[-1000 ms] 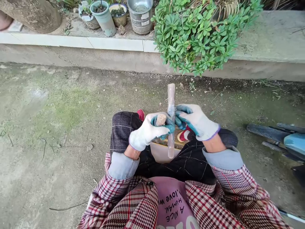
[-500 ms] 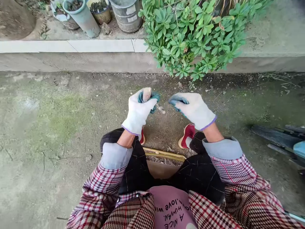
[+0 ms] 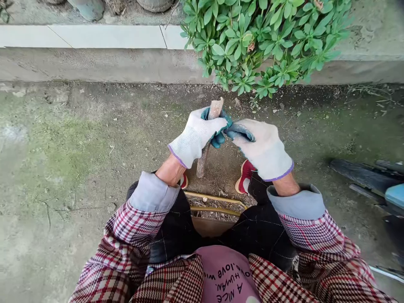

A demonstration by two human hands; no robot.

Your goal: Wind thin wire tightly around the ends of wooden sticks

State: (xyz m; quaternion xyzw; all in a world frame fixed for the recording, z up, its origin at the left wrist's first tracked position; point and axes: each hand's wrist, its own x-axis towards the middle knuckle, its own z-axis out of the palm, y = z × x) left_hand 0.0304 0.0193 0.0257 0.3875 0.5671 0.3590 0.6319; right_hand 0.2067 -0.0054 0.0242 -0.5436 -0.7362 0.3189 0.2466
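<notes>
Both hands wear white work gloves with blue-green palms and purple cuffs. My left hand (image 3: pixel 205 132) is closed around a short, rough, brownish wooden stick (image 3: pixel 203 162). One end of the stick sticks out above the fist, and the other slants down toward my left shoe. My right hand (image 3: pixel 259 143) is closed with thumb and fingers pinched together. Its fingertips meet the fingertips of the left glove, just right of the stick. Whatever lies in that pinch, if anything, is hidden.
A leafy green bush (image 3: pixel 265 46) overhangs the ledge (image 3: pixel 110 37) ahead. Pots stand along its top at left. Between my red shoes (image 3: pixel 244 176) a yellow metal frame (image 3: pixel 217 210) lies low by my legs. A dark object with a light-blue part (image 3: pixel 394 195) is at right.
My left hand has moved right and turned the stick, so more of its length shows. The gap between the hands has closed. The view has tipped downward slightly.
</notes>
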